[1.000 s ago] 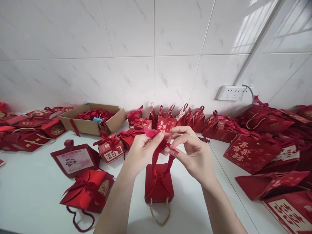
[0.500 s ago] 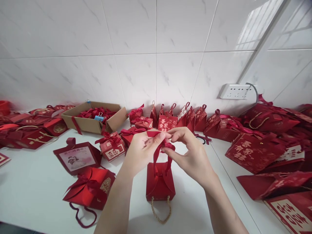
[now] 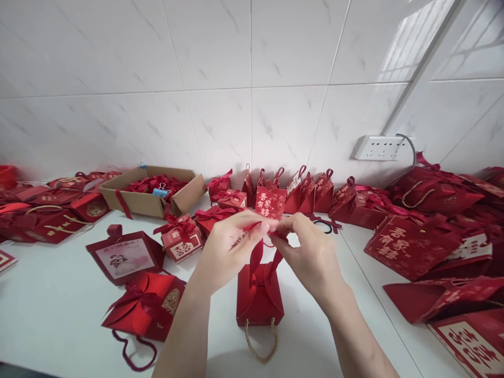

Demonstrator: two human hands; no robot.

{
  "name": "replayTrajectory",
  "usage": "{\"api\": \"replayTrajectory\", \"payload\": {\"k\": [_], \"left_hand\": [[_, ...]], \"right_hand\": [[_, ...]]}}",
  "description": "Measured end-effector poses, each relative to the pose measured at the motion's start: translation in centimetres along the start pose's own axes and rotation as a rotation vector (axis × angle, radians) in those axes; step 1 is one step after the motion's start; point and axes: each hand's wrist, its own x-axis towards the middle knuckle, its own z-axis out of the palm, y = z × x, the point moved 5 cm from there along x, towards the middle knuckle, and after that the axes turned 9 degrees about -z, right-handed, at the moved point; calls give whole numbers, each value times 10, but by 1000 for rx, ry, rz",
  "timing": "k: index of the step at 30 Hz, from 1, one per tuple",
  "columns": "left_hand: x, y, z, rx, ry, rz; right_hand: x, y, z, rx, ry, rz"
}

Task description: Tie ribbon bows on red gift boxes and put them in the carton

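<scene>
A small red gift box (image 3: 260, 302) with a twisted cord handle (image 3: 262, 357) stands on the white table in front of me. From its top a dark red ribbon (image 3: 256, 256) rises to both hands. My left hand (image 3: 232, 247) pinches the ribbon between thumb and fingers, above the box. Fingertips almost touching it, my right hand (image 3: 305, 247) is closed on the ribbon from the other side. The ribbon's ends and any knot are largely hidden by the fingers.
A red box with a bow (image 3: 145, 304) and a picture-fronted box (image 3: 126, 257) lie at left. Behind them stands a cardboard carton (image 3: 137, 207) of ribbons. Small boxes line the tiled wall; more are piled right (image 3: 413, 247). A power strip (image 3: 380, 148) hangs on the wall.
My right hand's fingers have closed in, bringing both hands' fingertips together over the ribbon. The loop that showed between them is now mostly hidden. The box stays in place.
</scene>
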Motion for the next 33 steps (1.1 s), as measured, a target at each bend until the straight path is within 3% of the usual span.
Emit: {"api": "replayTrajectory", "payload": {"k": [3, 5, 10, 15, 18, 23, 27, 33], "left_hand": [[-1, 1, 0, -8, -11, 4], [-2, 2, 0, -16, -10, 4], [-1, 1, 0, -21, -17, -5], [0, -1, -1, -28, -24, -1], [-1, 0, -2, -32, -11, 5], [1, -2, -3, -79, 50, 2], [-8, -22, -10, -123, 152, -50], [-53, -74, -37, 81, 305, -359]], "right_hand": [[-1, 0, 2, -132, 18, -23], [-1, 3, 4, -123, -7, 37], [-3, 12, 7, 258, -30, 314], [-6, 15, 10, 596, -16, 458], [-7, 16, 9, 666, -5, 481], [-3, 10, -1, 646, -4, 390], [-9, 18, -12, 571, 58, 463], [-56, 49, -23, 497, 129, 779]]}}
